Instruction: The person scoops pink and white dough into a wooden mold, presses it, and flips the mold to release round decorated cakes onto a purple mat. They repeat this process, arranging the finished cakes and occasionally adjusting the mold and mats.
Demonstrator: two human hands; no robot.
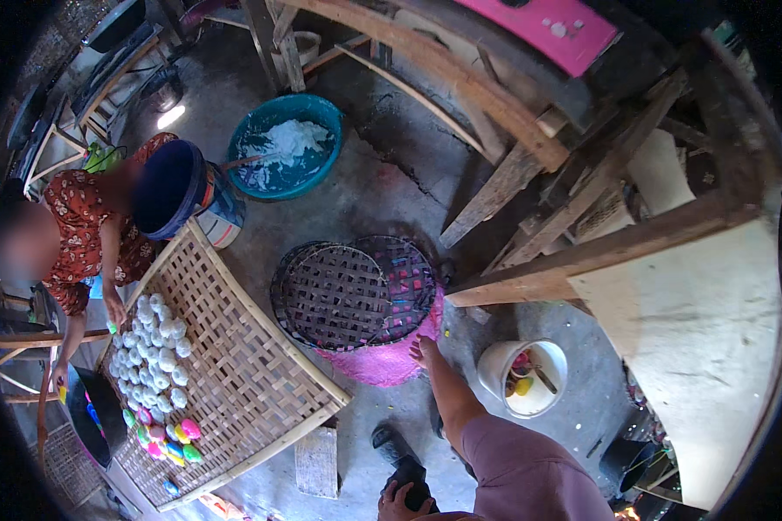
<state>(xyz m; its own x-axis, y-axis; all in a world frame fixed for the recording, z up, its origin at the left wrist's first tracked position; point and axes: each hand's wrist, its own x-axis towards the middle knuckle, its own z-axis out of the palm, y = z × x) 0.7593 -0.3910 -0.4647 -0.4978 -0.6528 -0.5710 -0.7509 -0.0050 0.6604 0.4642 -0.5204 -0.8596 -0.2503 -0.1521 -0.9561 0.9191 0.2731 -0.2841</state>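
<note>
Right hand [424,351] near the trays [335,293], grip released. Left hand [396,505] lies loose on the knee [413,484], likely for balance

Timber beams [617,246] and a pale board [695,347] flank a grey floor [391,204] (a bright light patch [171,115] shows upper left).

The right hand [423,350] is reaching beside dark woven trays [334,295], which are lying on pink material [378,366]; the left hand [397,502] is resting on a leg [411,478]; 1 co-worker [69,195] is working beside a bamboo rack [265,369] carrying white lumps [152,356] and coloured lumps [187,431]
</note>
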